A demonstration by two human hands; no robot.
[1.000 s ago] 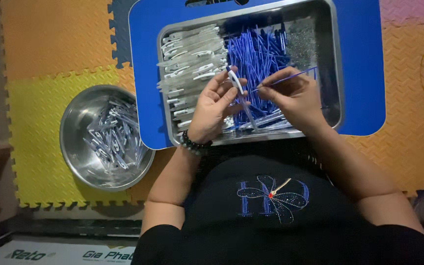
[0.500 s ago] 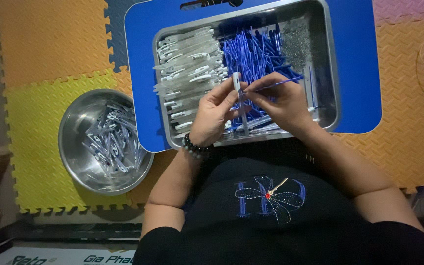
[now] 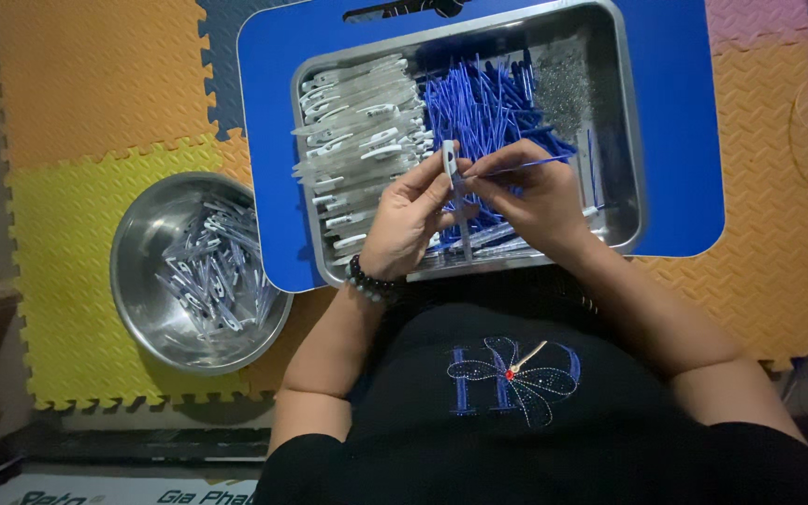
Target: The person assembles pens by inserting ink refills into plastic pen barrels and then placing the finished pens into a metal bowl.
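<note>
head view: two hands [image 3: 411, 217], one bowl [image 3: 142, 281]

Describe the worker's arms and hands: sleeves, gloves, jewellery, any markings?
Both hands bare, no gloves: left hand, right hand. A dark beaded bracelet circles the left wrist; the right wrist shows none. No rings that I can make out. Forearms are uncovered; short black sleeves end above the elbows. The black top carries a blue embroidered motif on the chest.
</note>
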